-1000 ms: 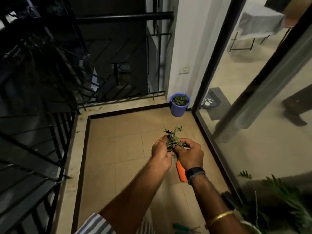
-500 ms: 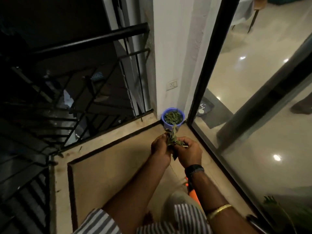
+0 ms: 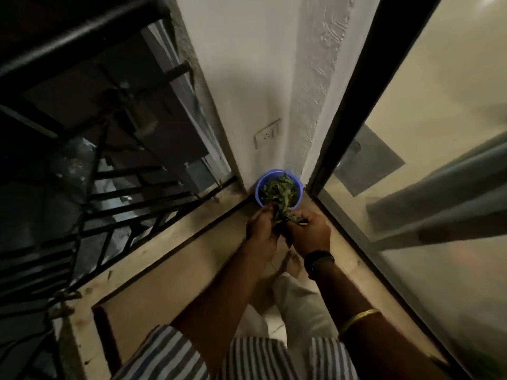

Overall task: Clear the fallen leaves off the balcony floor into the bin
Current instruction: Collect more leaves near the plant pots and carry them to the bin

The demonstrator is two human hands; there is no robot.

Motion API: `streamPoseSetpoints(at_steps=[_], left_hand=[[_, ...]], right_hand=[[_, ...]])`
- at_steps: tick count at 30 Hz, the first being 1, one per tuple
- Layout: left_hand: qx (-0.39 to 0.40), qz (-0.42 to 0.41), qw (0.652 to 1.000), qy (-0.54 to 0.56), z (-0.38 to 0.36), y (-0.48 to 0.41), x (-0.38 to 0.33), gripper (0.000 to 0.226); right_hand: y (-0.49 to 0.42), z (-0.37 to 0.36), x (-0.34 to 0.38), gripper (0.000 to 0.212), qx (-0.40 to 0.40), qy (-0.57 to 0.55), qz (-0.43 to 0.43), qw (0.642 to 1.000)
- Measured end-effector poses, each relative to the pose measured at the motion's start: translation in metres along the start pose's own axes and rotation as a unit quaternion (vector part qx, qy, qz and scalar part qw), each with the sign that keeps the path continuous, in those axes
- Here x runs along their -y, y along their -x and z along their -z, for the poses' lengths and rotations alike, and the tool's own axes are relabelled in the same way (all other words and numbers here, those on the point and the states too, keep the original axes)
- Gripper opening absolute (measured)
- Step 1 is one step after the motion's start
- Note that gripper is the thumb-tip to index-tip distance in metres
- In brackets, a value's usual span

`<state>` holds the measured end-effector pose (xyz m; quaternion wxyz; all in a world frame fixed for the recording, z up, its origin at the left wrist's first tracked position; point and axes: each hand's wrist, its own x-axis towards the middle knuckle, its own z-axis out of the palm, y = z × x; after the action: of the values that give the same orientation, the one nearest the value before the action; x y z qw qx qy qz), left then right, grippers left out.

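A small blue bin (image 3: pixel 259 187) stands in the balcony corner against the white wall, with green leaves inside. My left hand (image 3: pixel 260 229) and my right hand (image 3: pixel 308 233) are cupped together just at the bin's near rim, both closed around a bunch of green leaves (image 3: pixel 285 207). The top of the bunch reaches over the bin's opening. How much of the bunch lies inside my palms is hidden.
A black metal railing (image 3: pixel 109 204) runs along the left edge of the tan tiled floor (image 3: pixel 175 270). A glass sliding door with a dark frame (image 3: pixel 351 111) closes the right side. A wall socket (image 3: pixel 267 137) sits above the bin. My foot (image 3: pixel 290 266) is below my hands.
I have walked up to the corner; the bin went from far ahead to right under my hands. The bunch of leaves stays held in both hands and now overlaps the bin's opening.
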<state>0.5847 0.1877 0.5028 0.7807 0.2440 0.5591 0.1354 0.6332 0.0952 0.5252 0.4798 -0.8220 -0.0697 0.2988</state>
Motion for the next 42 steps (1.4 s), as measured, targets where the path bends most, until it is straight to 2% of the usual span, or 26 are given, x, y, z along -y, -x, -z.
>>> streamPoseSetpoints(at_steps=[6,9,12,17,18,20,21,22,25,30,32,36,39,42], left_hand=[[-0.071,0.067,0.995,0.004,-0.036,-0.143,-0.009,0.035],[-0.092,0.093,0.991,-0.022,-0.05,-0.214,-0.001,0.046],[-0.1,0.098,0.986,-0.095,-0.051,-0.297,0.012,0.063],[-0.084,0.102,0.977,-0.169,-0.062,-0.367,-0.005,0.06],[-0.069,0.098,0.972,-0.204,-0.059,-0.384,-0.003,0.07],[-0.056,0.118,0.964,-0.23,-0.044,-0.423,0.011,0.105],[-0.066,0.126,0.962,-0.232,-0.034,-0.438,0.019,0.113],[-0.069,0.131,0.964,-0.219,-0.026,-0.452,0.026,0.108],[-0.06,0.122,0.97,-0.201,-0.042,-0.394,-0.002,0.06],[-0.017,0.115,0.987,-0.11,-0.069,-0.276,-0.045,0.036],[-0.02,0.102,0.986,-0.128,-0.082,-0.228,-0.063,0.024],[0.005,0.075,0.984,-0.164,-0.101,-0.131,-0.085,0.018],[0.052,0.06,0.978,-0.195,-0.109,-0.071,-0.094,0.023],[0.085,0.059,0.967,-0.233,-0.108,-0.029,-0.097,0.019]], right_hand=[[-0.138,-0.037,-0.031,0.013,0.015,0.071,-0.075,0.995],[-0.202,-0.06,-0.07,0.011,0.024,0.115,-0.092,0.989],[-0.256,-0.088,-0.098,0.013,0.029,0.132,-0.123,0.983],[-0.338,-0.131,-0.134,0.039,0.064,0.185,-0.132,0.972],[-0.349,-0.136,-0.14,0.044,0.077,0.191,-0.136,0.969],[-0.359,-0.142,-0.149,0.05,0.097,0.215,-0.134,0.963],[-0.358,-0.141,-0.15,0.05,0.092,0.221,-0.132,0.962],[-0.354,-0.14,-0.15,0.049,0.077,0.208,-0.13,0.967],[-0.326,-0.128,-0.136,0.04,0.023,0.112,-0.127,0.985],[-0.258,-0.092,-0.082,0.027,-0.019,-0.041,-0.128,0.991],[-0.229,-0.071,-0.055,0.026,-0.034,-0.09,-0.119,0.988],[-0.157,-0.03,0.006,0.023,-0.079,-0.147,-0.082,0.983],[-0.11,-0.007,0.033,0.027,-0.12,-0.184,-0.073,0.973],[-0.069,0.008,0.052,0.031,-0.156,-0.203,-0.056,0.965]])
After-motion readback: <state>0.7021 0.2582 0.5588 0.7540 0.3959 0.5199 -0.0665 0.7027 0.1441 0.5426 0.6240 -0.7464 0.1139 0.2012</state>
